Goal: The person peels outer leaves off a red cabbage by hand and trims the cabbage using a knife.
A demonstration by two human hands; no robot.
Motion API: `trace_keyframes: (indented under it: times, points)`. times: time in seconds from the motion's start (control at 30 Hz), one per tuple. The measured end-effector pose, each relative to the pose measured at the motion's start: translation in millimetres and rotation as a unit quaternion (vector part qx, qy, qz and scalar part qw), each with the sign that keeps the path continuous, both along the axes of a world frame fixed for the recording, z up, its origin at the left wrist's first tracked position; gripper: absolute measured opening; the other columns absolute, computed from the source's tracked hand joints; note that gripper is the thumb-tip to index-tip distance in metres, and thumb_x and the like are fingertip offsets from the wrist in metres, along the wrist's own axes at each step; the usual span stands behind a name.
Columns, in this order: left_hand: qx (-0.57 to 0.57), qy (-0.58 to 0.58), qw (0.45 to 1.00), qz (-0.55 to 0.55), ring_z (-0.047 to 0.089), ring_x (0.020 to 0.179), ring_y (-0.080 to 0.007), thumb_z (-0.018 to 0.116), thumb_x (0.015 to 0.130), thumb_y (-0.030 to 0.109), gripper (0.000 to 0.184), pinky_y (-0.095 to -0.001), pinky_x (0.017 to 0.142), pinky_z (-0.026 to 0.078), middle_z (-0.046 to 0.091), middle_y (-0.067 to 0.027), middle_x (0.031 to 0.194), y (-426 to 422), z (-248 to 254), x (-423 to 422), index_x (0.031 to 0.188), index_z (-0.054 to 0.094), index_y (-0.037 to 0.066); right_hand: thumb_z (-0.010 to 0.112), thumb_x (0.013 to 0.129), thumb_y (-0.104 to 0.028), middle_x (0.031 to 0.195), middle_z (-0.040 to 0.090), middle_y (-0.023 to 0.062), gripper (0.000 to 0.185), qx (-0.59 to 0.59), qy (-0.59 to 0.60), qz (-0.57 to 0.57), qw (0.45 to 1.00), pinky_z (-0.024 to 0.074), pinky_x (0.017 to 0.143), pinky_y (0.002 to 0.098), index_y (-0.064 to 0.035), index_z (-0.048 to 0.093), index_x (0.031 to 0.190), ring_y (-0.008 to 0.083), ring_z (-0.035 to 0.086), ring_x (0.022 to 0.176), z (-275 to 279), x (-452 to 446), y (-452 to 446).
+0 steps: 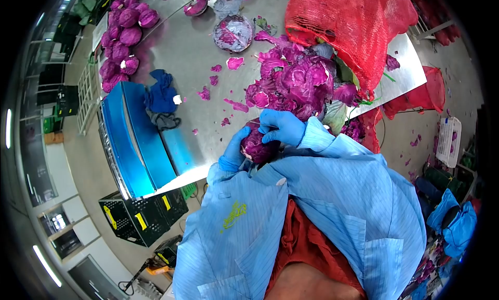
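Note:
A red cabbage (256,144) is held close to my body at the table's near edge. My left hand (235,148), in a blue glove, cups it from the left side. The blue-gloved fingers of my right hand (284,128) are bent and pressed against its upper right; whether a loose leaf is pinched there is hidden. Just beyond lies a heap of purple cabbage leaves (293,84). Farther back, a whole cabbage with a greyish outer layer (233,33) rests on the metal table (195,108).
Several peeled cabbages (130,36) are piled at the far left. A blue metal box (138,139) with dark blue cloth (160,89) beside it stands at the left edge. A red mesh sack (348,30) covers the right side. Black crates (143,217) sit below on the left.

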State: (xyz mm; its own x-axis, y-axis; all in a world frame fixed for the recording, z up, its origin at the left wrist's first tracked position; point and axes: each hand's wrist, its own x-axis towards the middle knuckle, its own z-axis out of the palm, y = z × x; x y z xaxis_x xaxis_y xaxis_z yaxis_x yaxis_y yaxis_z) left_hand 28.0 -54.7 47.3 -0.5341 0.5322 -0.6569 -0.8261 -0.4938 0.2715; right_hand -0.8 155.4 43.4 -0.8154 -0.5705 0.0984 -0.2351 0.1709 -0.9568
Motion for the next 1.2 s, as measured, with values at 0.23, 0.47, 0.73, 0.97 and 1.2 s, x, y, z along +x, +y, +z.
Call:
trace_keyframes:
  times: [0.23,0.47,0.73,0.97,1.2]
  points:
    - [-0.033,0.031,0.999,-0.005,0.060,0.111,-0.0290,0.056,0.091,0.037,0.054,-0.0421,0.098,0.048,0.058,-0.0172,0.126,-5,-8,3,0.132,0.048,0.003,0.074,0.076,-0.026,0.081,0.057,0.0105,0.026,0.071,0.041,0.024,0.996,0.0470,0.066,0.0380,-0.0052,0.060,0.084,0.0295,0.060,0.076,13,14,13]
    - [0.028,0.003,0.999,0.043,0.053,0.121,-0.0324,0.046,0.091,0.056,0.069,-0.0471,0.106,0.040,0.051,-0.0168,0.136,-18,-26,8,0.138,0.043,0.005,0.075,0.078,-0.014,0.089,0.059,0.0078,0.023,-0.050,-0.007,-0.028,0.998,0.0479,0.072,0.0340,-0.0050,0.064,0.096,0.0224,0.060,0.082,12,33,31]
    - [0.024,0.080,0.996,0.022,0.049,0.125,-0.0335,0.044,0.090,0.058,0.073,-0.0488,0.107,0.039,0.048,-0.0176,0.138,-15,-29,2,0.141,0.039,0.005,0.069,0.082,-0.006,0.118,0.059,0.0080,0.045,-0.032,-0.005,-0.055,0.998,0.0489,0.087,0.0316,-0.0069,0.057,0.126,0.0204,0.057,0.106,-3,-3,2]
    - [0.072,0.077,0.994,0.037,0.054,0.119,-0.0334,0.049,0.089,0.052,0.069,-0.0485,0.104,0.042,0.052,-0.0181,0.134,-10,-23,7,0.138,0.041,0.004,0.066,0.082,0.001,0.109,0.065,0.0082,0.022,-0.086,-0.303,-0.069,0.947,0.0464,0.057,0.0246,-0.0051,0.055,0.100,0.0087,0.057,0.077,11,-4,1]
    - [0.022,0.079,0.997,0.011,0.056,0.116,-0.0335,0.053,0.088,0.047,0.067,-0.0472,0.103,0.043,0.053,-0.0190,0.132,-15,-23,1,0.136,0.043,0.001,0.064,0.079,0.005,0.085,0.058,0.0064,0.012,-0.122,-0.204,-0.062,0.969,0.0485,0.062,0.0263,-0.0008,0.055,0.084,0.0118,0.058,0.074,20,-4,10]
